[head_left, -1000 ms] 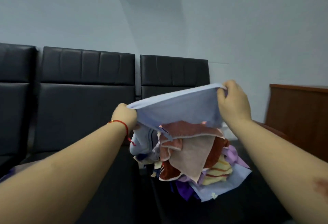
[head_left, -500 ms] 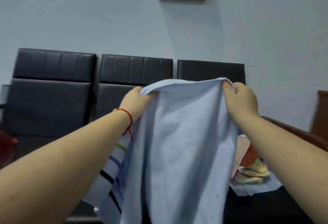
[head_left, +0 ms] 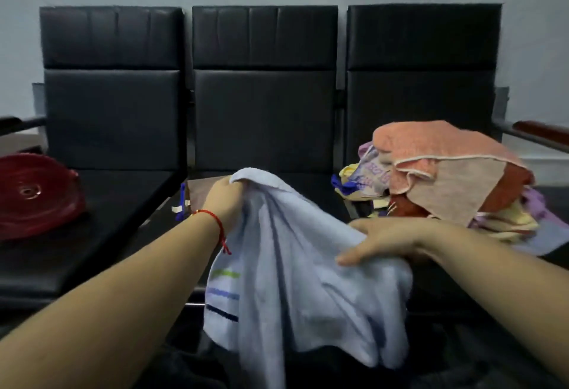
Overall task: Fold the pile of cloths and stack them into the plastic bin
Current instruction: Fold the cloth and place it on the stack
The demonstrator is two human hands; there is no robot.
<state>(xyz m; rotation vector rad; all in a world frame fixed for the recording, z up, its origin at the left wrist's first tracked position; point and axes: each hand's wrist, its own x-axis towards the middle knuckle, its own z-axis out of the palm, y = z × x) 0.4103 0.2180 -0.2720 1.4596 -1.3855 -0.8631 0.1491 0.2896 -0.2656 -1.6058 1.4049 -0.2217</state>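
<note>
I see my left hand [head_left: 226, 201] with its fingers curled tight round the top corner of the light blue towel [head_left: 286, 271], which hangs below them. My right hand [head_left: 385, 242] pinches its other edge, thumb lowest. Just beyond the right fingers sits the cloth pile [head_left: 443, 179]; a red bin [head_left: 34, 194] lies well left of the left fingers, across 3 black seats [head_left: 264, 102].

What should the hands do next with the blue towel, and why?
Probably lay it flat on the middle seat to start a fold. The light blue towel hangs bunched and wrinkled: the left hand grips its top corner, while the right hand rests on it lower down. It is not folded yet.
</note>
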